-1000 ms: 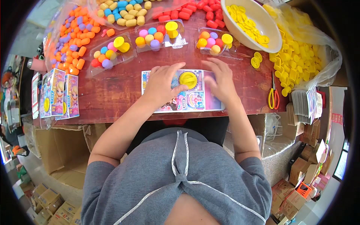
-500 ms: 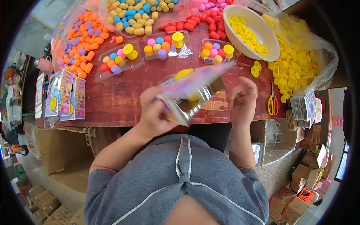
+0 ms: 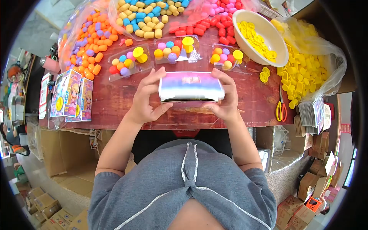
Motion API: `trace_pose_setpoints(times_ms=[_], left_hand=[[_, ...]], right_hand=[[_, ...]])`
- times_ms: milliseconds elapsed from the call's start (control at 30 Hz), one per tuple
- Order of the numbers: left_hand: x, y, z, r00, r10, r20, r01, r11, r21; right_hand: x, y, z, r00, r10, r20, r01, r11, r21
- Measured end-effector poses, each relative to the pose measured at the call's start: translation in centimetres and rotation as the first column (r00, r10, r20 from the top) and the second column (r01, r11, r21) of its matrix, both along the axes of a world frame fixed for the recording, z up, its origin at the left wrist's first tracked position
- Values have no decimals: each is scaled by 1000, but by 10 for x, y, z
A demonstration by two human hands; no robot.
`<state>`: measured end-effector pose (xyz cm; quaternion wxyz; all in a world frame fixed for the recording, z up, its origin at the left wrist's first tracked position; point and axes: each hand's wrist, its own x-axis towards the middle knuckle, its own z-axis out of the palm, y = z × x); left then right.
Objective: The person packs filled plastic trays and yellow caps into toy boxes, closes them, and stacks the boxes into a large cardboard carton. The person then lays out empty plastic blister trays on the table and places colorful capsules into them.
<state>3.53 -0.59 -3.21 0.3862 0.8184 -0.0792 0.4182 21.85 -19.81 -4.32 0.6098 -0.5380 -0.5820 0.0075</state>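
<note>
A printed box is held upright near the table's front, its narrow pink, blue and white side facing up, slightly blurred. My left hand grips its left end, thumb on the near side and fingers at the far side. At the right end my right hand grips it the same way. Beyond the box lie three clear trays with colored balls and yellow pieces: a left tray, a middle tray and a right tray.
Orange and purple capsules lie at the left behind printed boxes. A white bowl holds yellow discs. Yellow parts, scissors and stacked cards are at the right. Red capsules lie at the back.
The box lay flat on the table, was lifted and tilted in my left hand, and now stands level between both hands. My right hand has closed on it.
</note>
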Motion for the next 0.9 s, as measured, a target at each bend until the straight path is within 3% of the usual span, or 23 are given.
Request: trace_pose_setpoints(times_ms=[67, 200, 367, 567, 733, 900], left_hand=[[-2, 1, 2, 998, -42, 38, 45, 996, -74], [-10, 0, 37, 986, 82, -145, -47, 972, 231], [-8, -5, 36, 961, -82, -264, 103, 993, 65], [-7, -13, 37, 976, -23, -217, 29, 999, 26], [-8, -13, 27, 978, -102, -184, 103, 995, -5], [-8, -9, 31, 977, -73, -198, 87, 994, 60]], right_hand=[[-2, 1, 0, 996, 19, -87, -17, 999, 27], [-8, -1, 29, 982, -82, 170, 96, 992, -79], [-11, -1, 30, 983, 6, 181, 24, 987, -161], [-14, 3, 38, 993, 37, 115, -18, 987, -161], [-12, -1, 36, 981, 71, 180, -35, 980, -195], [-8, 4, 16, 953, -7, 304, 24, 998, -55]])
